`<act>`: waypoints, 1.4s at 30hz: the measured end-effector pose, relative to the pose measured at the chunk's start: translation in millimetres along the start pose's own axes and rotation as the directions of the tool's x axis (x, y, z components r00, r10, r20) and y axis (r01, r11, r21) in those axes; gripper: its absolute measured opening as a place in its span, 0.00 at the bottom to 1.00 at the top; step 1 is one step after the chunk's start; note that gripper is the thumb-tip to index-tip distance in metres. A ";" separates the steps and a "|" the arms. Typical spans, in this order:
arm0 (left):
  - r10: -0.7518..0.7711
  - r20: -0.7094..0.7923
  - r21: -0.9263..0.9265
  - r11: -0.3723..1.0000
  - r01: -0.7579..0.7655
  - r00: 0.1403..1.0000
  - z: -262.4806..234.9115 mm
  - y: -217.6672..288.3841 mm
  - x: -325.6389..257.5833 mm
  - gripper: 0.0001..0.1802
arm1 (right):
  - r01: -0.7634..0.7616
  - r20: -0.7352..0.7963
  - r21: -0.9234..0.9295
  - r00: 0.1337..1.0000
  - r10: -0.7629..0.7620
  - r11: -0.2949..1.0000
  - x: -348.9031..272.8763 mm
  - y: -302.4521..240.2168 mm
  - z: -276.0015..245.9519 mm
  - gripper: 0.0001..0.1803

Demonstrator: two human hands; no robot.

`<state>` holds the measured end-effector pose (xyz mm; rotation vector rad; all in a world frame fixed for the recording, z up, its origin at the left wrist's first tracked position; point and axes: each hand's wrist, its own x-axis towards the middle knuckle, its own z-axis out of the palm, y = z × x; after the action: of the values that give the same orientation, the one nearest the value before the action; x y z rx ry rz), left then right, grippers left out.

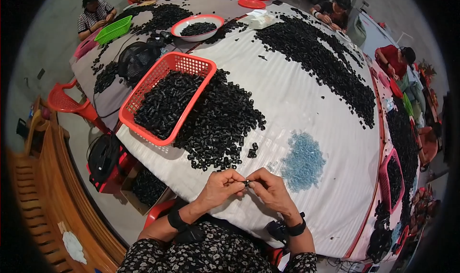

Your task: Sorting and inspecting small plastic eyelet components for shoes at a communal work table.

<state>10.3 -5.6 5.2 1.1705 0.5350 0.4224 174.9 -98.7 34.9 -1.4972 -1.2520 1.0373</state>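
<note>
My left hand [221,188] and my right hand [271,188] meet over the near edge of the white-covered table. Between their fingertips they pinch one small black plastic piece [246,182], mostly hidden by the fingers. Just beyond the left hand spreads a heap of small black pieces [220,119]. Right of the right hand lies a pile of small clear bluish pieces [303,162]. A red-orange plastic basket [207,81], filled with more black pieces, sits at the left of the heap. Black bands circle both my wrists.
Large spreads of black pieces [311,47] cover the table's far side. A white basin with a red rim [221,21] and a green basket [115,29] stand farther back. Several people work around the table. A wooden bench [62,196] is at left, a pink basket [389,177] at right.
</note>
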 end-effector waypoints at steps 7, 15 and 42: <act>0.065 0.007 0.051 0.997 -0.065 0.998 -0.8 -4.9 1.2 0.04 | -0.051 0.001 -0.056 0.999 0.051 0.997 0.5 -2.1 2.0 0.06; 0.091 -0.065 0.188 0.979 -0.078 0.994 1.2 -10.8 3.1 0.03 | 0.351 -0.004 -0.465 0.917 -0.398 0.813 1.4 15.6 22.3 0.15; 0.057 -0.407 -0.027 0.997 -0.074 0.912 29.9 -28.7 7.4 0.06 | 0.239 -0.153 -0.741 0.850 -0.504 0.628 6.8 34.8 45.7 0.20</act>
<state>35.1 -33.3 -14.4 1.0647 0.8450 0.7410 140.1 -89.5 -10.3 -1.7442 -1.6972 -0.0532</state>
